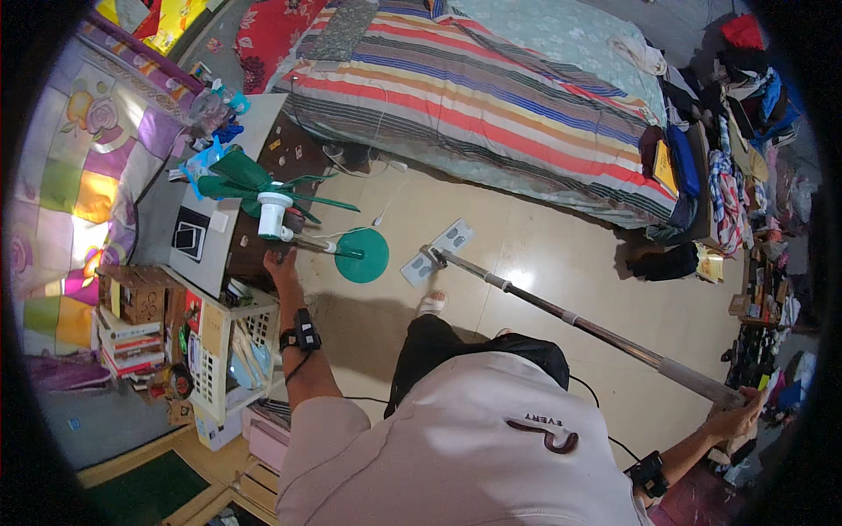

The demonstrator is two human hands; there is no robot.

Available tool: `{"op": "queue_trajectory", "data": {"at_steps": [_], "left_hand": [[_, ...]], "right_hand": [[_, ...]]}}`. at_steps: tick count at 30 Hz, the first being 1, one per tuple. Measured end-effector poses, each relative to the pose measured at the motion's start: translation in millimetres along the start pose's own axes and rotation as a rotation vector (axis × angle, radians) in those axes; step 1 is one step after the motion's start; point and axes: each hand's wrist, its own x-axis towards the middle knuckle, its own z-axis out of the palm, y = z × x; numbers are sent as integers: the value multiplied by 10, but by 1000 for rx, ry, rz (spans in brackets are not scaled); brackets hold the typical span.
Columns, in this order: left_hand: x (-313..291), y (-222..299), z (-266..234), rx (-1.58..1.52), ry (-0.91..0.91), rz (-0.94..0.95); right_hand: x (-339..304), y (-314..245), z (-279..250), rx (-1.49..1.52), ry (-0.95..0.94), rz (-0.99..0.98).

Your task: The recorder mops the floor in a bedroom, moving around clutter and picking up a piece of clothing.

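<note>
My right hand (735,421) is closed around the grey grip at the top end of a flat mop (561,312). Its metal pole slants down to the left, and the rectangular mop head (437,252) lies on the floor ahead of my foot. On the left, my left hand (281,266) has its fingers up against a standing fan (274,215), just under the white motor housing, and seems to grip the pole there. The fan has green blades and a round green base (362,255) on the floor. Its blades reach over the edge of the desk.
A bed (491,105) with a striped cover spans the far side. On the left stand a desk with a tablet-like device (189,237), a cream plastic shelf (215,351) and stacked books (132,342). A white cable (383,210) lies on the floor. Clothes (728,202) pile up at right.
</note>
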Motion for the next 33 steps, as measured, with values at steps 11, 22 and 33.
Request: {"op": "queue_trajectory", "data": {"at_steps": [11, 22, 33], "left_hand": [[973, -382, 295, 196, -282, -15], [1114, -74, 1352, -18, -235, -80], [793, 282, 2482, -177, -302, -100]], "right_hand": [[-84, -1022, -327, -613, -24, -414], [-544, -1259, -861, -491, 19, -246], [-1032, -1400, -1392, -61, 142, 174]]}}
